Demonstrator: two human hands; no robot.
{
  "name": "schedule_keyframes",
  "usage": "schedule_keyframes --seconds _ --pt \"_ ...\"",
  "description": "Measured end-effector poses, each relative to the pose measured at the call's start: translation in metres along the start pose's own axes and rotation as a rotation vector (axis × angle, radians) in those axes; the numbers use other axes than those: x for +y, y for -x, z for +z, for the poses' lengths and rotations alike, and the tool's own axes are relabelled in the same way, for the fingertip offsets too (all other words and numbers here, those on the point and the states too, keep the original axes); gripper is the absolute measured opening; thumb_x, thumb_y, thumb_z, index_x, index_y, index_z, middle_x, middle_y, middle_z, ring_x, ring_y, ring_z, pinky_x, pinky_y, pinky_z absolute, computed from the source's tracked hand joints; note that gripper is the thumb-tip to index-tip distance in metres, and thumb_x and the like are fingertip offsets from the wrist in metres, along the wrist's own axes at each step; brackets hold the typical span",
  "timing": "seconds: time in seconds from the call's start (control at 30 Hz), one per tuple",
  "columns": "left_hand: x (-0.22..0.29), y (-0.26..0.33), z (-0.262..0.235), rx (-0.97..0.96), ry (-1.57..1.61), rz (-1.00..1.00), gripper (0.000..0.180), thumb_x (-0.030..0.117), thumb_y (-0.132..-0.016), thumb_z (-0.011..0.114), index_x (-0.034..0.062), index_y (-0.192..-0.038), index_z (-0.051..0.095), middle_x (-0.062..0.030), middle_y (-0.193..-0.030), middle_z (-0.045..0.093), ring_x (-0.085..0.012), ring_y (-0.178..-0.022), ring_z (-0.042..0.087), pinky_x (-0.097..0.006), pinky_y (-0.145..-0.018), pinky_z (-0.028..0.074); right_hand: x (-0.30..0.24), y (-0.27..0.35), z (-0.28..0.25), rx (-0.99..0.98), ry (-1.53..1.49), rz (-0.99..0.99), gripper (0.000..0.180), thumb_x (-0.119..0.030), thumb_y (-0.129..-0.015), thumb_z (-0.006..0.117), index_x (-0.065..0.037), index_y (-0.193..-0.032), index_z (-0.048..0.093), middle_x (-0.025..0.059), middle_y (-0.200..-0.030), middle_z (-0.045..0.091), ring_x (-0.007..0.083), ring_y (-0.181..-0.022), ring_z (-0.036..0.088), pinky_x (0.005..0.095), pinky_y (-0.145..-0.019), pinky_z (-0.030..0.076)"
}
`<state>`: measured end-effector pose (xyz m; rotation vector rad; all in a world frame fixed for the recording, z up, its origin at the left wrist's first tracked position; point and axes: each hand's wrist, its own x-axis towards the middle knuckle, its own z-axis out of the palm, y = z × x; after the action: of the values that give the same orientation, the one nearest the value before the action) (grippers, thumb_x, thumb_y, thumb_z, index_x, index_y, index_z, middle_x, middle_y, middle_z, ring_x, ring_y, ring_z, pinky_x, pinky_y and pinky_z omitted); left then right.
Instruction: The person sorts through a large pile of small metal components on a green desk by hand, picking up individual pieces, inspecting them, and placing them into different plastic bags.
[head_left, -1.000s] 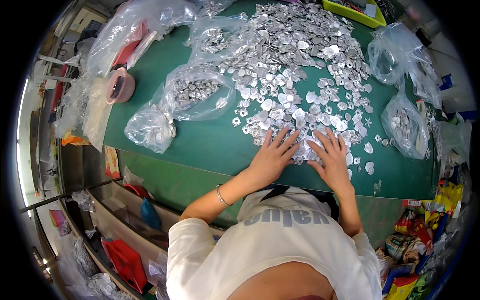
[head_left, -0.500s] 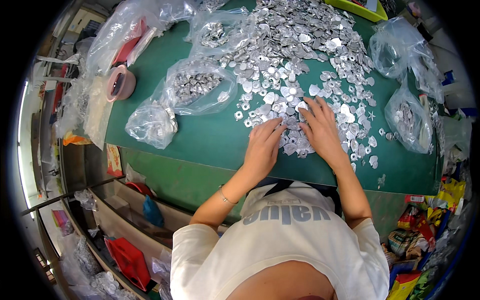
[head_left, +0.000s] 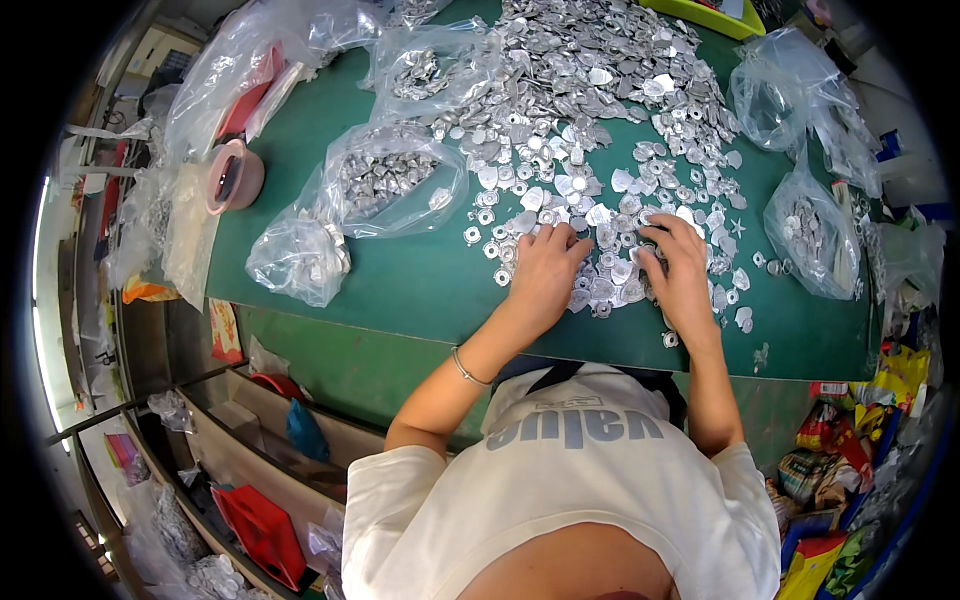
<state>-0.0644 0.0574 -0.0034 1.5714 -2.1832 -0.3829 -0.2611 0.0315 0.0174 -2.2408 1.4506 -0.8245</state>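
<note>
Hundreds of small silver-grey metal pieces lie on a wide green table (head_left: 400, 290), most of them in a large heap (head_left: 600, 75) toward its far side. A thinner spread of pieces (head_left: 605, 285) reaches from the heap toward the near edge, and both hands are at this nearer part. Clear plastic bags flank the metal: a round-mouthed bag (head_left: 400, 228) with pieces inside on the left, and a narrower bag (head_left: 808, 270) on the right.

The left hand (head_left: 547, 262) rests over the left side of the spread, fingers curled down among the pieces; whether it pinches any cannot be told. The right hand (head_left: 685, 265) bends over the right side, with thumb and forefinger parted at the metal; whether anything sits under its other fingers is hidden.

Each piece looks light, thin and rigid, unlikely to bend or break under finger pressure, though the smooth faces may slide on one another. Lying flat, they probably offer little to grasp from above. A shield-shaped piece (head_left: 740, 280) would best be taken by opposite edges; a ring-like piece (head_left: 472, 235) by its outer rim; the small star-shaped piece (head_left: 738, 228), perhaps fiddliest, by two points.
</note>
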Motion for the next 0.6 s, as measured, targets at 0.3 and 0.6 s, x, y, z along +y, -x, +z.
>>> schedule_keyframes --seconds 0.3,0.6 --pt "-0.013 0.011 0.002 0.273 0.632 -0.199 0.024 -0.004 -0.081 0.053 0.0002 -0.104 0.052 -0.0101 -0.094 0.055 -0.0223 -0.081 0.058 -0.034 -0.066 0.044 -0.003 -0.017 0.003 -0.063 0.050 -0.111 0.033 -0.010 -0.076 0.065 -0.005 -0.107 0.058 0.0114 -0.122 0.050 0.0308 -0.121 0.040 0.0433 -0.099 0.030" --pt "-0.026 0.013 -0.031 0.268 1.863 -0.626 0.020 -0.001 -0.082 0.050 -0.0021 -0.101 0.053 -0.0080 -0.090 0.052 -0.0149 -0.077 0.052 -0.028 -0.064 0.045 0.016 0.003 -0.015 -0.134 -0.085 -0.061 0.012 -0.010 -0.077 0.064 -0.002 -0.086 0.062 0.0086 -0.096 0.061 0.0276 -0.104 0.053 0.0428 -0.095 0.030"
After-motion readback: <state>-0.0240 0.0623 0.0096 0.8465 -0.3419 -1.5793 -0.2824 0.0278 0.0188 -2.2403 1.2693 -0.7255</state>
